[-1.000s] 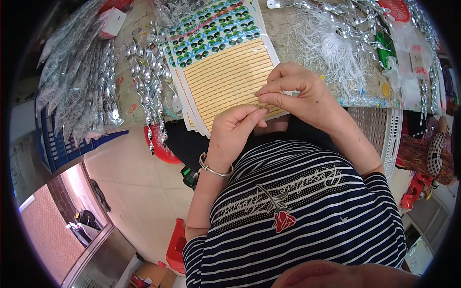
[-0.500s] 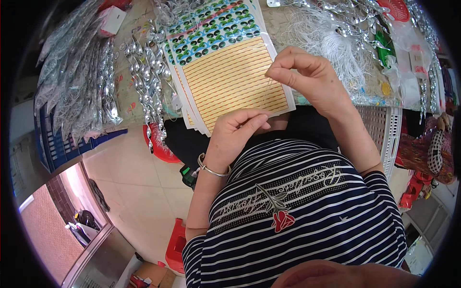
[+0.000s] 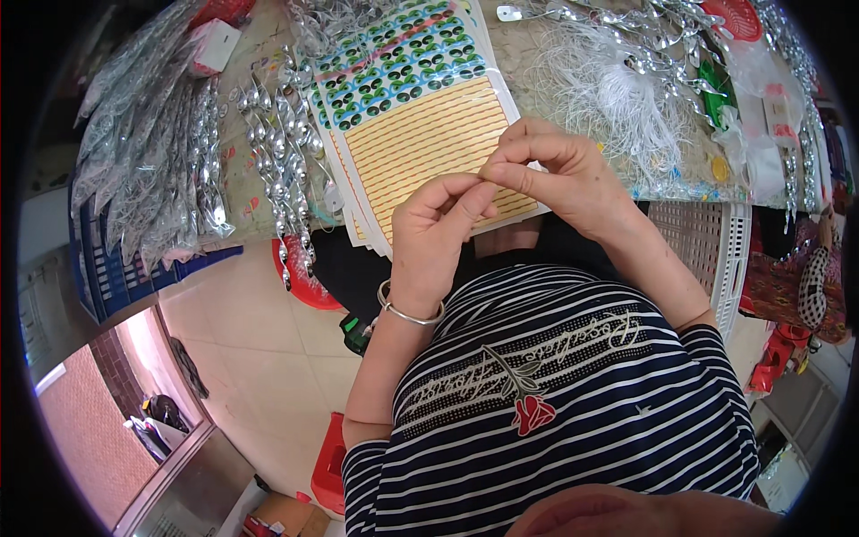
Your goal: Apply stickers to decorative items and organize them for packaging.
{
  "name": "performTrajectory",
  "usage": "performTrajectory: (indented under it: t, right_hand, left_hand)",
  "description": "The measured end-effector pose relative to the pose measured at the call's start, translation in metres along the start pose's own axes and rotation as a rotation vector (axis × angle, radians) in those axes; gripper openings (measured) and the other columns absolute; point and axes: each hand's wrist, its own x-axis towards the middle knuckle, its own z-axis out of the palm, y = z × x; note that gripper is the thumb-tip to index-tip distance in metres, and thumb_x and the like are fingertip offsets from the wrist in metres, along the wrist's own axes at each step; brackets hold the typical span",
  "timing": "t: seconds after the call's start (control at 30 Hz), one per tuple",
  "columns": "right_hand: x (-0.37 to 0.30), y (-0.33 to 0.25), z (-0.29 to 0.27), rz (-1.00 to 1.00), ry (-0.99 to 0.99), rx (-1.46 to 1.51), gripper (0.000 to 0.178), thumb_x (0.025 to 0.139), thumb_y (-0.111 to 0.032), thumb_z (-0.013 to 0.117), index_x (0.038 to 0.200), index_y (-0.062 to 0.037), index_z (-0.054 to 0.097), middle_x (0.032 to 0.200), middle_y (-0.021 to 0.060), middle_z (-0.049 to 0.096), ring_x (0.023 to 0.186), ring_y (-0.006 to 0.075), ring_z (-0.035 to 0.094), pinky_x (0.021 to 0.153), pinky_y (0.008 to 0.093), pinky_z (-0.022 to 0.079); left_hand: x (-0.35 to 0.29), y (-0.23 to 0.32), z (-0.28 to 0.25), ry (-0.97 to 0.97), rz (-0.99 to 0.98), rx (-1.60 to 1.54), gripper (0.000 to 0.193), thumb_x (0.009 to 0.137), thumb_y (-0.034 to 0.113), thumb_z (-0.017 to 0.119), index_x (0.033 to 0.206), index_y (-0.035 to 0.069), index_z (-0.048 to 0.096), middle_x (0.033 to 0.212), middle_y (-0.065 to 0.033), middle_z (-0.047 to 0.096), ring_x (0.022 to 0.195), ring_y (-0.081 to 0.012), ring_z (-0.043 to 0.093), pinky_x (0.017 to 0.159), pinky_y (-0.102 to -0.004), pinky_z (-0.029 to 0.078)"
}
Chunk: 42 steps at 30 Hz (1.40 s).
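Note:
My left hand (image 3: 436,219) and my right hand (image 3: 557,172) meet fingertip to fingertip above a sheet of stickers. Both are closed in a pinch. A thin thread ran between them half a second ago; now it is mostly hidden by the fingers. Under them lies the sticker sheet (image 3: 420,134), yellow with red wavy lines, on a small stack. Its far part is covered by a sheet of green and black eye stickers (image 3: 407,58). To the right lies a bundle of white threads (image 3: 626,98).
Silver spoon-shaped fishing lures (image 3: 273,152) hang over the table edge at left, beside many bagged ones (image 3: 152,170). More silver lures (image 3: 671,40) and a red basket (image 3: 741,18) lie at far right. A white crate (image 3: 729,255) stands below the table; a red stool (image 3: 329,465) is on the floor.
My right hand has come down and toward the left hand, which has risen slightly. Their fingertips, apart before with a thread stretched between them, now touch.

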Motion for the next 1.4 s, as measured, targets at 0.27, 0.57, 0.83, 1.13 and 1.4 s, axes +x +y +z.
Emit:
performTrajectory:
  t: [0.27, 0.57, 0.83, 1.13, 1.4]
  right_hand:
    - [-0.003, 0.002, -0.001, 0.074, -0.011, 0.101, 0.012, 0.085, -0.009, 0.065, 0.093, -0.0019, 0.070, 0.091, 0.0034, 0.059, 0.089, 0.0116, 0.056, 0.083, 0.0245, 0.042]
    - [-0.007, 0.004, -0.005, 0.153, 0.061, 0.215, 0.022, 0.092, -0.019, 0.057, 0.096, -0.0017, 0.069, 0.092, 0.0027, 0.059, 0.091, 0.0106, 0.055, 0.084, 0.0257, 0.042]
    - [-0.010, 0.007, -0.005, 0.103, 0.001, 0.043, 0.010, 0.084, -0.006, 0.066, 0.093, -0.0016, 0.068, 0.091, 0.0025, 0.058, 0.089, 0.0104, 0.054, 0.083, 0.0237, 0.042]
    - [-0.010, 0.009, -0.004, 0.114, 0.024, 0.115, 0.009, 0.085, -0.007, 0.065, 0.091, -0.0017, 0.068, 0.092, 0.0025, 0.058, 0.091, 0.0104, 0.054, 0.085, 0.0250, 0.041]
    - [-0.011, 0.007, -0.007, 0.164, -0.029, 0.214, 0.018, 0.085, -0.006, 0.064, 0.102, -0.0018, 0.068, 0.094, 0.0028, 0.059, 0.092, 0.0110, 0.055, 0.083, 0.0234, 0.043]
  left_hand:
    - [-0.003, 0.003, -0.005, -0.028, -0.001, -0.033, 0.013, 0.088, 0.008, 0.063, 0.095, -0.003, 0.066, 0.078, -0.0033, 0.063, 0.072, -0.0082, 0.057, 0.069, -0.0201, 0.046]
    - [-0.003, 0.000, -0.008, -0.022, -0.016, -0.046, 0.013, 0.087, 0.006, 0.063, 0.095, -0.004, 0.066, 0.078, -0.0042, 0.063, 0.073, -0.0085, 0.058, 0.071, -0.0205, 0.046]
    - [-0.003, -0.003, -0.011, -0.023, -0.073, 0.043, 0.012, 0.087, 0.010, 0.065, 0.093, 0.000, 0.067, 0.075, -0.0020, 0.064, 0.063, -0.0040, 0.053, 0.059, -0.0167, 0.042]
    - [-0.004, -0.006, -0.008, -0.020, -0.025, 0.068, 0.013, 0.086, 0.014, 0.066, 0.092, 0.002, 0.068, 0.074, -0.0020, 0.065, 0.060, -0.0025, 0.050, 0.052, -0.0161, 0.037]
    - [-0.004, -0.005, -0.009, -0.021, -0.044, 0.064, 0.013, 0.086, 0.013, 0.066, 0.093, 0.002, 0.068, 0.072, -0.0010, 0.064, 0.060, -0.0023, 0.049, 0.052, -0.0160, 0.035]
